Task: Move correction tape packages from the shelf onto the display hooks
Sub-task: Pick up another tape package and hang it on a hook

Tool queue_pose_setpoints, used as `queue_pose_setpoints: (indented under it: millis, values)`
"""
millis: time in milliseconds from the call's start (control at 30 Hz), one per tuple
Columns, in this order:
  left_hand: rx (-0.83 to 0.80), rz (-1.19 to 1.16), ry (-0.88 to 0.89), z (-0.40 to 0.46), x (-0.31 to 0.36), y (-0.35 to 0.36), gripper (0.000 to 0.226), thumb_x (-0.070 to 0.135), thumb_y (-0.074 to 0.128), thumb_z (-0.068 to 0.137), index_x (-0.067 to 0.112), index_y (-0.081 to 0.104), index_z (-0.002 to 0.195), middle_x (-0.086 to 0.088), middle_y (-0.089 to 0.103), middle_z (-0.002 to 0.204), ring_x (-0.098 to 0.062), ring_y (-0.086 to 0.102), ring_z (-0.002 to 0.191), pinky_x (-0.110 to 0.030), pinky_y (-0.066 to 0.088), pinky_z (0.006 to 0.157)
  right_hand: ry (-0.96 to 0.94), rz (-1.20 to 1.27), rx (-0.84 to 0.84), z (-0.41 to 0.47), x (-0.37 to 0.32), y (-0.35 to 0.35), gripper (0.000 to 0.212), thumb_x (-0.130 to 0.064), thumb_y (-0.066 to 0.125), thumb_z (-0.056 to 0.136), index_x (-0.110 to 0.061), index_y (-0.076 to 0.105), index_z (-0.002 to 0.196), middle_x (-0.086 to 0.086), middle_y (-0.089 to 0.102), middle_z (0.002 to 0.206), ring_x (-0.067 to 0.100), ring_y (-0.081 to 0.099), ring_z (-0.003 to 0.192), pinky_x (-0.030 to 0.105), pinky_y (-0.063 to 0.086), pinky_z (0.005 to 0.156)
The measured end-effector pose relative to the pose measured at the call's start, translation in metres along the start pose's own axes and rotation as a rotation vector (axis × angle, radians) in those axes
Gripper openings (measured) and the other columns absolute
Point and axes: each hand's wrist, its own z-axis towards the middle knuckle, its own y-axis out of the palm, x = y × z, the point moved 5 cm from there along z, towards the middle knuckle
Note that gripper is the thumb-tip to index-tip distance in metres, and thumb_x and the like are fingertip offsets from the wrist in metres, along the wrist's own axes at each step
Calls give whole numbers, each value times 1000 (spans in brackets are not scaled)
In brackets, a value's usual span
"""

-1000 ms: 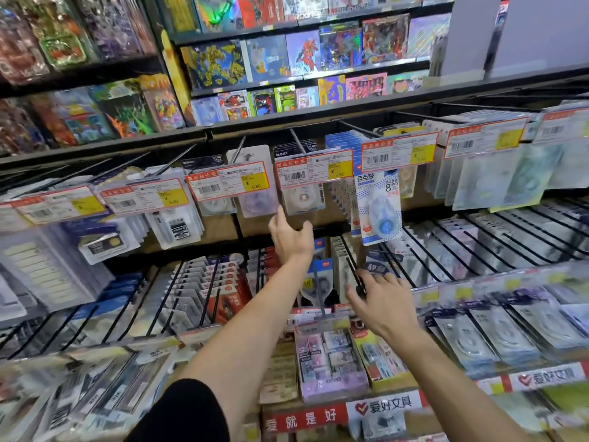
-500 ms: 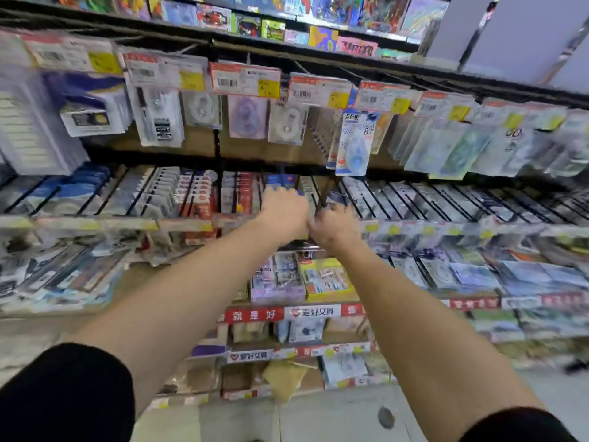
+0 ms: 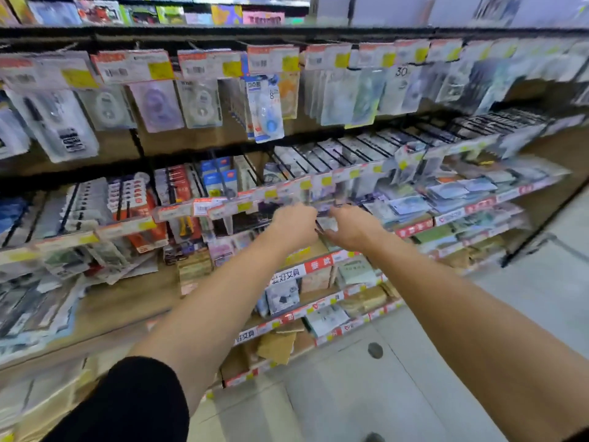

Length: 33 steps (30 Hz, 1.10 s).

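Correction tape packages (image 3: 266,106) hang in a row from display hooks (image 3: 288,156) along the upper rail, clear blister cards tilted slightly, one blue-and-white card marked with an 8 foremost at centre. Below, a second tier of hooks carries packs stacked front to back. A small blurred package (image 3: 325,222) sits between two hands at that tier's front edge.
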Motion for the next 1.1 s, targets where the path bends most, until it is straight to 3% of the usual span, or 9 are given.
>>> queue_pose_setpoints:
  millis: [233,333,433,533,667,800,1000,1100]
  values:
    - [17,-100,121,52,93,35,29,36,54,97,12,62,113,-11,65,105,-29,63,89,-34,40,59,127,53,-32,-31,104,17,44,-36,53,98,-15,52,136,11,55,133,31,57,117,39,48,88]
    - [8,-106,126,74,139,44,34,26,56,96,11,58,127,-14,63,114,-32,62,102,-39,48,72,173,92,-39,-41,159,22,45,-36,55,96,-13,53,135,11,58,128,31,57,116,39,49,90]
    - [47,-86,161,104,192,53,31,23,57,92,11,60,121,-13,62,118,-34,60,111,-41,49,83,220,166,-15,-48,217,23,37,-36,58,92,-14,58,122,9,62,122,31,59,111,40,52,89]
    - [43,-81,200,139,252,57,33,27,57,91,12,62,120,-12,63,115,-35,62,108,-42,53,83,245,215,14,-52,282,24,38,-34,54,90,-20,59,125,5,63,121,30,60,115,41,52,88]
    - [57,-46,251,179,337,58,35,29,55,92,16,60,125,-10,63,117,-33,61,112,-41,50,82,312,190,23,-67,375,26,44,-34,53,96,-14,54,136,10,61,127,32,57,120,42,48,91]
    - [130,37,301,208,412,57,36,28,51,94,15,57,127,-9,61,122,-31,59,113,-38,46,83,391,178,82,-80,455,24,42,-33,51,96,-11,56,131,12,58,127,33,58,117,40,48,91]
    - [124,-32,375,254,493,51,33,31,52,94,14,57,121,-7,61,121,-30,58,113,-41,47,85,462,290,200,-89,543,12,39,-36,53,96,-18,58,129,7,59,122,29,56,117,40,47,87]
    - [116,-60,391,281,531,47,39,32,52,95,14,56,129,-6,59,127,-29,55,119,-41,47,91,499,364,256,-89,586,12,37,-34,54,95,-18,60,128,6,61,124,28,57,117,38,49,88]
